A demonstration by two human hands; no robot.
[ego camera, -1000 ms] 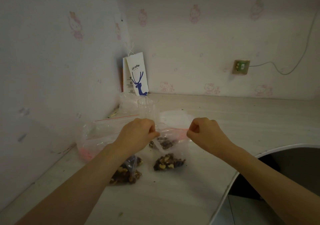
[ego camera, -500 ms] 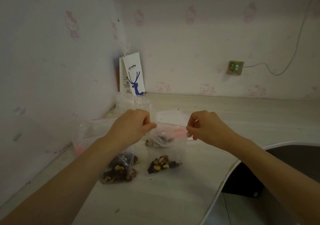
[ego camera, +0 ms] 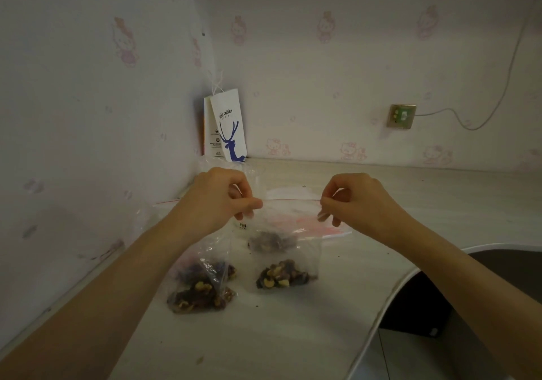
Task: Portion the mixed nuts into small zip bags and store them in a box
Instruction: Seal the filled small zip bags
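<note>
I hold a small clear zip bag (ego camera: pixel 289 221) stretched out above the counter. My left hand (ego camera: pixel 220 198) pinches its left top corner and my right hand (ego camera: pixel 349 201) pinches its right top corner along the red zip strip. A clump of mixed nuts sits in the bag's bottom. Two filled small bags lie on the counter below: one (ego camera: pixel 201 288) under my left forearm, another (ego camera: pixel 283 275) straight under the held bag.
A white paper coffee bag (ego camera: pixel 227 129) with a blue deer leans in the wall corner. Clear plastic bags (ego camera: pixel 296 193) lie behind my hands. A wall socket (ego camera: pixel 401 115) with a cable is at right. The counter's curved edge (ego camera: pixel 390 294) drops off at right.
Both hands have risen and moved apart, pulling the zip bag's top edge taut; the bag hangs higher above the counter than before.
</note>
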